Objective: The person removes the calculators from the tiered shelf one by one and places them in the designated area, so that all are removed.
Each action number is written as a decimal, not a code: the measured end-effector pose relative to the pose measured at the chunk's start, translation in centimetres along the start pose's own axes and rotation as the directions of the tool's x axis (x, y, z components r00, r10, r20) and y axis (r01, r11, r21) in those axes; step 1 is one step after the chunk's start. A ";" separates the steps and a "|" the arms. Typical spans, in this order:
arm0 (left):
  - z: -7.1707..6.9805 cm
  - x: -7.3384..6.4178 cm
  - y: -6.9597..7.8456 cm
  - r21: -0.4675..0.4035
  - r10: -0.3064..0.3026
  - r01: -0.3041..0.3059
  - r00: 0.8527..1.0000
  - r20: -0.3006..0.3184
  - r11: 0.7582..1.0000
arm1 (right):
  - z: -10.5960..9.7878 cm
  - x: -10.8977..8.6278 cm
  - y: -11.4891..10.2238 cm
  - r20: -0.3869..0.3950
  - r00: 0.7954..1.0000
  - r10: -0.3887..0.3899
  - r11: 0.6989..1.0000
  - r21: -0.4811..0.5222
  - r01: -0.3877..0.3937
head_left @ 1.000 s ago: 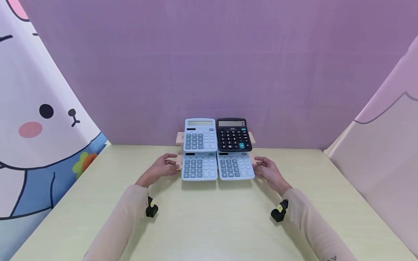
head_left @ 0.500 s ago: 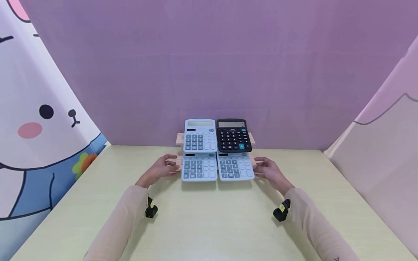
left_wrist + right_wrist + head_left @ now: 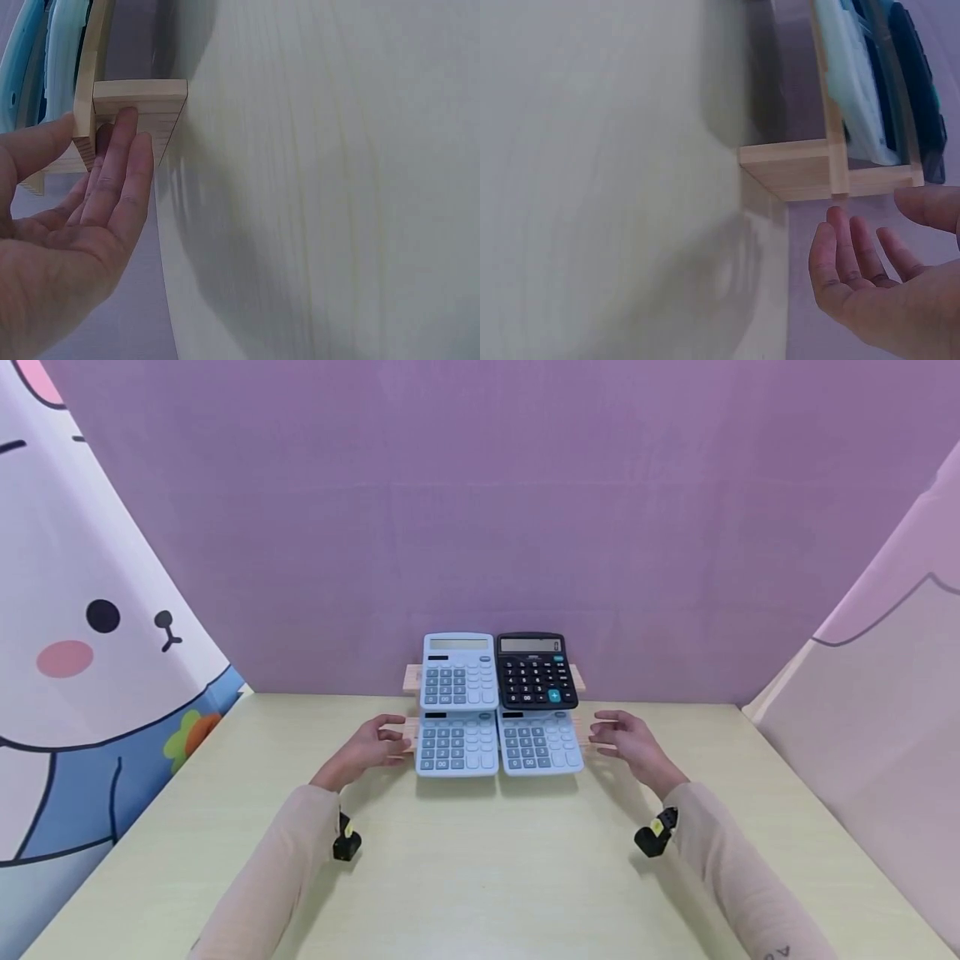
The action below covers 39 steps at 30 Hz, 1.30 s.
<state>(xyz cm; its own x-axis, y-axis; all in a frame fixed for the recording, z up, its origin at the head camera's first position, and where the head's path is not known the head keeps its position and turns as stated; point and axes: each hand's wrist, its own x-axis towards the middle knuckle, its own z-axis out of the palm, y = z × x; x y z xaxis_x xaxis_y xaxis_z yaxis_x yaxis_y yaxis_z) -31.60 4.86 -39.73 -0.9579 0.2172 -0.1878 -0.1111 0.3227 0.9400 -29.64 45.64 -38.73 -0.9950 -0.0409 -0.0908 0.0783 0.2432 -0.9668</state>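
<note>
A two-tier wooden rack stands at the back of the table, with calculators leaning on it. The upper tier bears a light blue calculator and a black calculator, whose display reads 0. Below them sit another light blue calculator at left and a third light blue calculator at right. My left hand pinches the rack's left end, thumb on the front rail and fingers behind it, as the left wrist view shows. Just off the right end, my right hand holds nothing, fingers apart from the wood.
The pale wooden table reaches back to a purple cloth backdrop. Cartoon-printed cloth hangs along the left side, and a pale patterned cloth along the right. Each wrist wears a small black camera.
My right hand has come away from the rack's right end, moving a little to the right. The left hand, rack and calculators have stayed in place.
</note>
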 end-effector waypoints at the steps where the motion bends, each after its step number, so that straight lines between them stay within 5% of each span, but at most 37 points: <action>1: 0.0 0.0 0.1 -0.002 -0.003 0.003 1.000 0.000 1.000 | -0.1 0.0 -0.2 0.001 1.000 -0.002 1.000 0.001 0.002; 19: -0.1 0.1 0.0 0.018 -0.003 0.003 1.000 -0.008 1.000 | 0.1 0.2 -2.5 0.019 0.999 -0.044 0.995 0.096 0.042; 39: -0.1 0.1 -0.1 0.011 -0.006 0.006 1.000 -0.010 1.000 | 2.3 0.2 -3.4 0.008 0.994 -0.110 0.950 0.294 0.103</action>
<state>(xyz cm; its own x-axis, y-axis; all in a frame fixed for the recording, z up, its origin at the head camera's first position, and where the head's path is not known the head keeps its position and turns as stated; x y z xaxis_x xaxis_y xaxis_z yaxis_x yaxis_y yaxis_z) -31.67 4.81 -39.78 -0.9597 0.2064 -0.1909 -0.1143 0.3340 0.9356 -29.95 42.54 -36.01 -0.9971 -0.0747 0.0144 -0.0100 -0.0584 -0.9982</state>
